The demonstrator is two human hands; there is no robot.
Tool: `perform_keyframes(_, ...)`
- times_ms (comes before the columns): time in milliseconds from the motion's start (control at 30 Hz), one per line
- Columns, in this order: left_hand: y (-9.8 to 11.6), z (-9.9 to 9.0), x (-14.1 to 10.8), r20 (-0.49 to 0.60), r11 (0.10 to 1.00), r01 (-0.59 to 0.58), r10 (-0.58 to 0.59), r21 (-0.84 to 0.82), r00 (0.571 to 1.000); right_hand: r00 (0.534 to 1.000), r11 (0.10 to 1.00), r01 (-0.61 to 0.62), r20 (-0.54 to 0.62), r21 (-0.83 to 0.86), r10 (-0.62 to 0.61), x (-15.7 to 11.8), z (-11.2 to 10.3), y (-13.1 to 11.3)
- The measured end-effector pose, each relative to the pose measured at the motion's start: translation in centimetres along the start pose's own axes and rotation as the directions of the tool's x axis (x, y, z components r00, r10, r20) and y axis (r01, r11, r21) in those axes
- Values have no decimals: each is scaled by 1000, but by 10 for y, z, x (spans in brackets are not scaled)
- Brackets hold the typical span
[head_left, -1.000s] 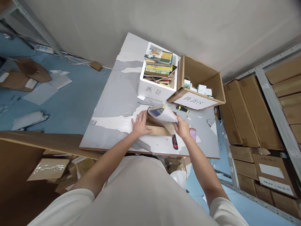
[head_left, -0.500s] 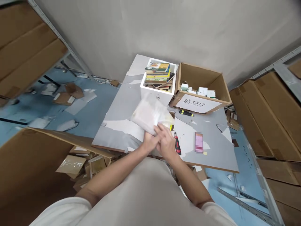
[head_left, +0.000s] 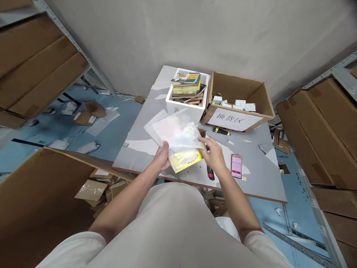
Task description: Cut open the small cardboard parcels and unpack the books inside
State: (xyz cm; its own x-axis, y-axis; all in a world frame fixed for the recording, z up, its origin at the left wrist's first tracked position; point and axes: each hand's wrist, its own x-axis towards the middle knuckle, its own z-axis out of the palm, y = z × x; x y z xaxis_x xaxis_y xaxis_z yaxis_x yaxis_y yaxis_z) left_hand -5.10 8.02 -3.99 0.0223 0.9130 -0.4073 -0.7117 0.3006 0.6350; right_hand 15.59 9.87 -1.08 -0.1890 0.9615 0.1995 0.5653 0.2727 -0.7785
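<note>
A yellow book-like item (head_left: 185,160) with printed lettering shows below a cloudy, translucent wrapping sheet (head_left: 177,130), which covers its upper part. My left hand (head_left: 162,157) is closed on the left edge, thumb on top, holding the item together with the wrapping. At the right corner, the fingers of my right hand (head_left: 213,152) pinch the wrapping sheet. Both hands are above the near part of the table. Partly behind my right hand lies a red and black utility knife (head_left: 211,173).
Behind stands a white foam box (head_left: 185,111) with stacked books (head_left: 186,83), beside a cardboard box (head_left: 267,102) holding small white boxes. A yellow-black knife (head_left: 221,131) and a phone (head_left: 236,166) lie on the table (head_left: 262,182). A large open carton (head_left: 33,197) is at lower left.
My hands were together at the near edge of the wrapped item and have moved apart to its two sides. The wrapping is spread wider, and more of the yellow item shows.
</note>
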Motion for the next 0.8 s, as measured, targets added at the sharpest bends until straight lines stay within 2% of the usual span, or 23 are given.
perform_keyframes(67, 0, -3, 0, 37, 1000, 29, -29, 9, 999, 976, 964, -152, -119, 218, 180, 11, 4, 14)
perform_keyframes(100, -1, -3, 0, 38, 999, 48, -48, 8, 998, 942, 913, -220, -169, 344, 291, 16, 6, 23)
perform_keyframes(167, -1, -5, 0, 16, 997, 80, -80, -17, 997, 844, 771, -335, -191, 542, 501, 20, 12, 42)
perform_keyframes(233, 0, -7, 2, -1, 994, 91, -91, -62, 996, 735, 689, -410, -230, 598, 638, 16, 17, 53)
perform_keyframes(300, 2, -10, 4, -18, 993, 67, -69, -93, 997, 663, 740, -383, -393, 554, 637, 4, 24, 53)
perform_keyframes(333, 3, -11, 5, -30, 994, 45, -48, -100, 998, 668, 787, -337, -458, 517, 587, -2, 27, 48)
perform_keyframes(367, 3, -11, 6, -39, 994, 21, -26, -103, 999, 713, 823, -285, -465, 492, 525, -8, 31, 41)
perform_keyframes(400, 3, -11, 7, -44, 995, 2, -7, -103, 999, 787, 835, -247, -401, 491, 469, -12, 35, 32)
perform_keyframes(433, 3, -10, 9, -45, 995, -12, 8, -99, 999, 857, 822, -237, -287, 517, 427, -13, 39, 22)
perform_keyframes(467, 3, -9, 11, -43, 996, -25, 21, -91, 999, 902, 790, -256, -155, 557, 402, -12, 43, 13)
perform_keyframes(500, 2, -7, 14, -40, 996, -37, 34, -79, 999, 920, 750, -289, -43, 595, 389, -9, 47, 5)
perform_keyframes(567, 4, -7, 22, -62, 996, -76, 74, -40, 995, 911, 681, -329, 32, 654, 410, -1, 51, -3)
perform_keyframes(633, 12, -15, 33, -136, 987, -159, 162, 27, 977, 896, 645, -319, 0, 694, 443, 8, 50, -3)
perform_keyframes(700, 27, -36, 45, -230, 948, -264, 301, 178, 925, 891, 648, -268, -72, 713, 448, 14, 43, 3)
perform_keyframes(733, 37, -52, 49, -264, 905, -310, 387, 291, 883, 889, 662, -235, -118, 711, 442, 17, 37, 6)
perform_keyframes(767, 48, -69, 53, -281, 843, -316, 461, 436, 842, 887, 683, -200, -166, 703, 431, 19, 31, 9)
perform_keyframes(800, 59, -88, 56, -276, 765, -274, 503, 583, 819, 884, 706, -171, -209, 687, 418, 21, 24, 12)
